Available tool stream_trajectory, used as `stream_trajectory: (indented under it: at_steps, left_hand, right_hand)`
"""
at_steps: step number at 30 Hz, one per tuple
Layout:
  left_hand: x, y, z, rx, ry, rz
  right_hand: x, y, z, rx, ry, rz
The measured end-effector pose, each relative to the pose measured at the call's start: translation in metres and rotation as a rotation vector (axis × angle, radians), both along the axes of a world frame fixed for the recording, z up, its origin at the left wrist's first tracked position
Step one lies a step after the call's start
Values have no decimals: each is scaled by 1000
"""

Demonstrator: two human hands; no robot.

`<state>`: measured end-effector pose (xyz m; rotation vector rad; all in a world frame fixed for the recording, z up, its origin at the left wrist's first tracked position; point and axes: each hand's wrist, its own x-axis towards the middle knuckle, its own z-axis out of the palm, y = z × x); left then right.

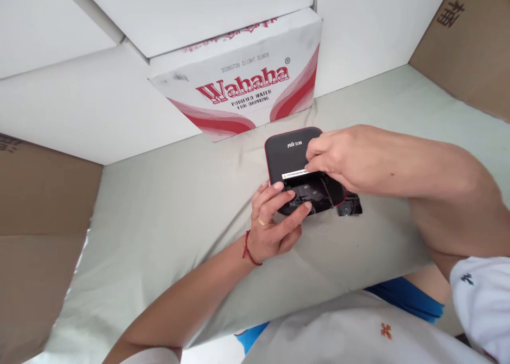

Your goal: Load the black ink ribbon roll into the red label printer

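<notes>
A black, rounded-square device (287,157) with a red rim and white lettering lies on the cloth-covered surface. A narrow white label (292,174) crosses it, above a glossy dark section (311,194). My left hand (274,220), wearing a ring and a red string bracelet, rests spread fingers on the device's lower left part. Over the upper right side, my right hand (332,154) has its fingers pinched close to the label's right end. Whatever those fingertips hold is hidden. A shiny black piece (350,204) sticks out by the lower right corner.
A white and red Wahaha water carton (247,87) stands just behind the device, against white boxes (358,40). Brown cardboard flanks the surface, one box at the left (43,210) and another at the right (470,45). The grey-green cloth (167,210) has creases.
</notes>
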<state>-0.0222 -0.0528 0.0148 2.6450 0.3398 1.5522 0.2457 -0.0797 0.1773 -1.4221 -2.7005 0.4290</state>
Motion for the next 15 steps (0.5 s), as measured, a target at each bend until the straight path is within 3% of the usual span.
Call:
stream_trajectory:
  at_steps: [6,10,15]
  left_hand:
    - [-10,16,0,-204,-43,-60]
    - [-16,27,12,-419,7,-84]
    - [-15,29,25,-513,-19,-77]
  right_hand:
    - [-7,0,3,-36,-66,-35]
    - [-12,-2,9,-29,-134,-28]
    - [-20,0,14,-57,-144,-49]
